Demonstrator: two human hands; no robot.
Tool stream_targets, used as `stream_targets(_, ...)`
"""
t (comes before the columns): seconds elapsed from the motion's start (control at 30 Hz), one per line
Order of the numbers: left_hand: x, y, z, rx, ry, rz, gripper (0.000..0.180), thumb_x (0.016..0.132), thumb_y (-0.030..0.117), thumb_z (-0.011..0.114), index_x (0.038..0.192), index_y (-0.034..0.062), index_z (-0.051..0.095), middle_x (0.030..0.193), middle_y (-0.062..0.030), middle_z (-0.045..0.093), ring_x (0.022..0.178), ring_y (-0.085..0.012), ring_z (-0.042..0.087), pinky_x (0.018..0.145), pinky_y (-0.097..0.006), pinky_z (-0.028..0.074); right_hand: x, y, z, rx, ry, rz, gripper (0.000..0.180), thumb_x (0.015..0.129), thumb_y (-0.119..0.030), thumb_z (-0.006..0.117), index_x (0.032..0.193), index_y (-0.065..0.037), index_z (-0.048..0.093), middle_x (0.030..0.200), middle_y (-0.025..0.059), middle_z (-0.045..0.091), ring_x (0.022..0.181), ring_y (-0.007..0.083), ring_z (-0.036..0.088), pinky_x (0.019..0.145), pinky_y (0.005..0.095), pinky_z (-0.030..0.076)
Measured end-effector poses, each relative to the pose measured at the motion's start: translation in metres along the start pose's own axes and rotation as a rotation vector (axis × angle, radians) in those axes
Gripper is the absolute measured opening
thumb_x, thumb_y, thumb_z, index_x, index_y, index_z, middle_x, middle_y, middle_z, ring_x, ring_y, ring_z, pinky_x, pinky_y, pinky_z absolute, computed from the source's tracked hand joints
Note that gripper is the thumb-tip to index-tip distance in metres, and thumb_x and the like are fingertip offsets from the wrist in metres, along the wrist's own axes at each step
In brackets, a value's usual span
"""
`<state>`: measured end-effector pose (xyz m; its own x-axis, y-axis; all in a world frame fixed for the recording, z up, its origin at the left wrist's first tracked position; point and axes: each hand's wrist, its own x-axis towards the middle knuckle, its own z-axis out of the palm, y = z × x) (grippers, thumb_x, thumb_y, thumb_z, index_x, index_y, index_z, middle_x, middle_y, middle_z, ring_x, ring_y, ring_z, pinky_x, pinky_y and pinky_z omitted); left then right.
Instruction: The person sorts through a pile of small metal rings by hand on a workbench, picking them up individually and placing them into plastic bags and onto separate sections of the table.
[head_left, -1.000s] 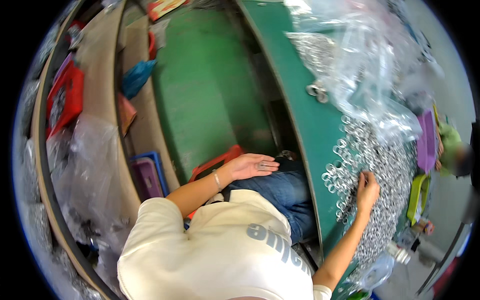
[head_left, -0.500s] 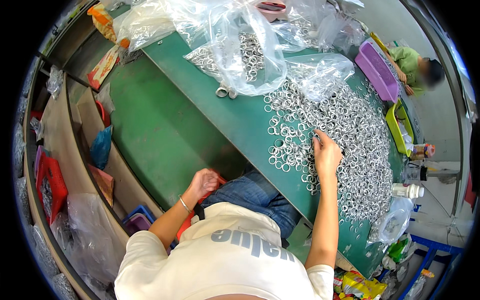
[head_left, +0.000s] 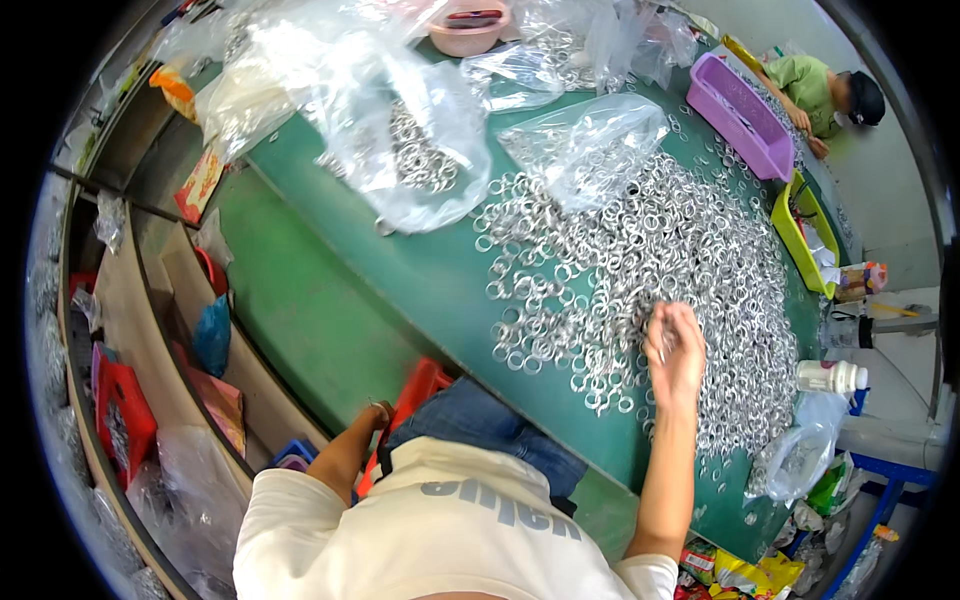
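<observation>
A broad heap of silver metal rings is spread over the green table. My right hand is over the heap's near part, palm turned partly up and fingers curled in. Something greyish shows between thumb and fingers, too blurred to tell from the rings behind. My left hand hangs low beside the red stool, left of my lap; its fingers are shaded and mostly hidden. A clear plastic bag rests against the heap's far edge. Another bag, with rings inside it, lies to its left.
Purple and yellow-green baskets stand at the table's far right, near a person in green. A white bottle and a tied plastic bag sit at the right edge. A pink bowl is at the back.
My right hand has drawn back toward me and turned its palm upward. My left hand has dropped lower beside the stool. The whole view has shifted somewhat.
</observation>
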<state>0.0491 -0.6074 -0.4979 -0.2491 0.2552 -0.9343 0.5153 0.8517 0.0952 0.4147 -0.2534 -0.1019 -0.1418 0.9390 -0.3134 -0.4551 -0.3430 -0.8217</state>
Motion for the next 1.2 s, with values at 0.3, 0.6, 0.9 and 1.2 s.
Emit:
stream_targets(0.3,-0.053,0.020,-0.004,-0.199,0.037,-0.083,0.017,0.079,0.012,0.056,0.089,0.0003,0.062,0.084,-0.0180,0.065,0.067,-0.0265,0.061,0.054,-0.033,0.044,-0.016,-0.014,-0.039,0.095,-0.117,0.417,0.031,0.092,-0.024,0.052,0.076,0.003,0.055,0.056,0.0056,0.044,0.040,0.0094,0.038,0.036,0.0220,0.027)
stream_targets(0.6,0.000,0.076,-0.032,-0.240,0.091,0.053,0.019,0.082,0.009,0.051,0.097,0.0008,0.060,0.087,-0.0157,0.065,0.063,-0.0212,0.058,0.048,-0.030,0.039,-0.045,-0.009,-0.009,-0.955,-0.028,0.086,0.018,0.092,-0.008,0.050,0.101,-0.002,0.064,0.055,0.0026,0.047,0.047,0.0071,0.040,0.045,0.0233,0.033)
stream_targets(0.9,-0.098,0.138,-0.160,-0.553,-0.406,0.462,0.027,0.082,-0.006,0.044,0.106,-0.0007,0.055,0.087,-0.0162,0.063,0.048,-0.0097,0.043,0.038,-0.022,0.027,-0.131,0.032,-0.022,-0.692,0.357,-0.047,0.019,0.092,-0.014,0.053,0.092,0.001,0.065,0.053,-0.0073,0.039,0.048,0.0014,0.032,0.042,0.0219,0.022)
stream_targets(1.2,-0.295,0.238,-0.119,-1.207,-1.468,0.761,0.022,0.095,0.010,0.043,0.115,0.0023,0.050,0.070,-0.0021,0.040,0.046,-0.0060,0.032,0.035,-0.016,0.021,-0.148,0.049,-0.059,-1.020,0.429,-0.327,0.015,0.089,-0.010,0.054,0.094,0.000,0.064,0.056,-0.0016,0.044,0.051,0.0050,0.039,0.046,0.0243,0.033)
